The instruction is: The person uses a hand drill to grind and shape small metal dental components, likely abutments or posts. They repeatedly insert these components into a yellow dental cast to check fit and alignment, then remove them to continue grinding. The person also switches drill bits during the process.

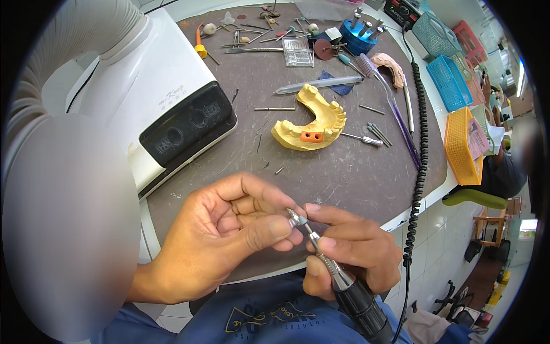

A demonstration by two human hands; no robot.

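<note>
A small shiny metal piece (293,217) is pinched between the thumb and fingers of my left hand (223,238). My right hand (361,249) grips a black and silver rotary handpiece (360,307), pointing up and left. Its pale blue-green grinding tip (303,220) is at the metal piece; whether they touch I cannot tell. Fingers partly hide the piece, so its exact kind is unclear. Beyond my hands, a yellow plaster dental model (318,123) rests on the brown work mat (246,149). An orange insert (312,137) with two dark holes is set in its near side.
A white dust extractor box (172,69) with a ribbed hose (80,34) stands left. Burs, a pen (318,85), a purple toothbrush (392,103) and a blue bur stand (360,35) lie beyond. A coiled black cord (421,143) runs down the right, beside plastic baskets (450,83).
</note>
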